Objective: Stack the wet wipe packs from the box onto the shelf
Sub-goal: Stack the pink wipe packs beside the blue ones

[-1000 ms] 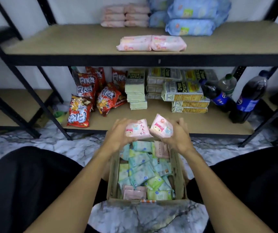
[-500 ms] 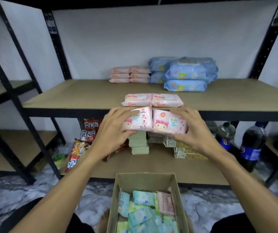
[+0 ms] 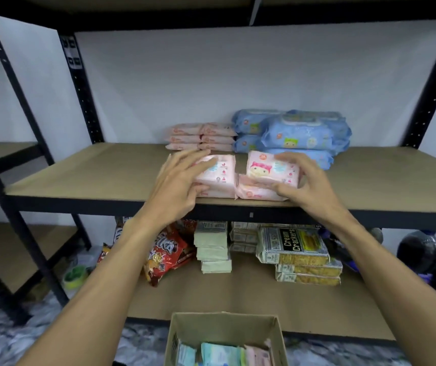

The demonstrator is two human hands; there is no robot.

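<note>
Two pink wet wipe packs lie side by side at the front of the middle shelf point(image 3: 100, 170). On the left one sits another pink pack point(image 3: 222, 170); my left hand point(image 3: 182, 186) rests on it with fingers spread and nearly straight. My right hand point(image 3: 306, 180) grips a second pink pack point(image 3: 269, 167), with a cartoon face on it, thumb below and fingers on top. It is tilted just over the right-hand lower pack point(image 3: 256, 193). The cardboard box point(image 3: 224, 323) stands below on the floor with several green, blue and pink packs point(image 3: 219, 355) inside.
Behind my hands stand a small stack of pink packs point(image 3: 201, 136) and a pile of large blue packs point(image 3: 301, 133). The lower shelf holds red snack bags point(image 3: 166, 252), cracker packets point(image 3: 296, 247) and dark bottles point(image 3: 417, 249). Black uprights frame the shelf.
Both hands lifted the two pink packs from the box up to the middle shelf and over the two packs lying there. The left fingers have straightened on top of their pack.
</note>
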